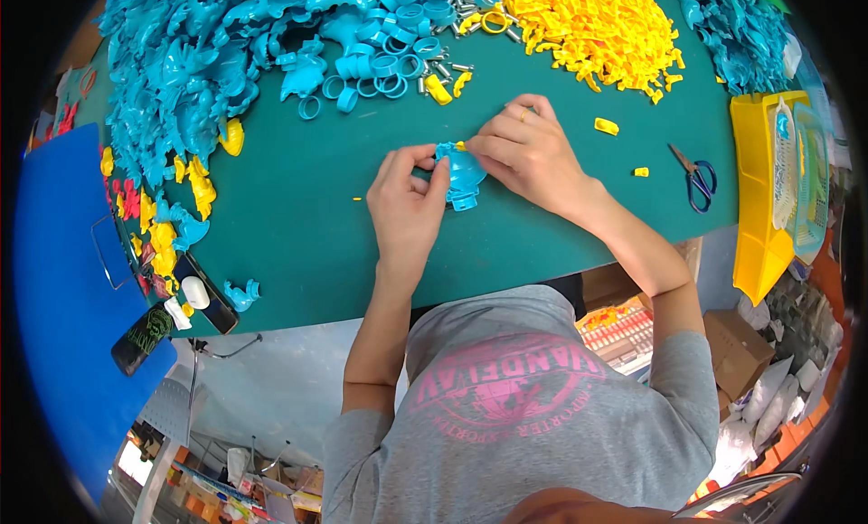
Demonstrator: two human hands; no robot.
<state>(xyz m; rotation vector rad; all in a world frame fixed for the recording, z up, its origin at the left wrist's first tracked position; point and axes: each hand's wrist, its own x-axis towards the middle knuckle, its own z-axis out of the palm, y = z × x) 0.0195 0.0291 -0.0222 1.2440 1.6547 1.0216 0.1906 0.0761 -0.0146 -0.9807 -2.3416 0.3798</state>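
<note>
Over the middle of the green table, my left hand (409, 194) has its thumb and fingers closed on the left edge of a curved blue plastic part (465, 176). My right hand (527, 153) pinches a small yellow plastic piece (460, 146) against the top of that blue part. Most of the yellow piece is hidden behind my right fingertips. Both hands touch or nearly touch the same blue part, which is tilted between them. A tiny yellow scrap (357, 198) lies left of my left hand.
Beyond my hands lie blue rings (384, 67), metal pins (440, 70) and a yellow parts heap (597, 31). A big blue parts heap (181, 72) fills the far left. Scissors (696, 179) lie at right, beside a yellow bin (755, 198). A phone (210, 293) is near the left front edge.
</note>
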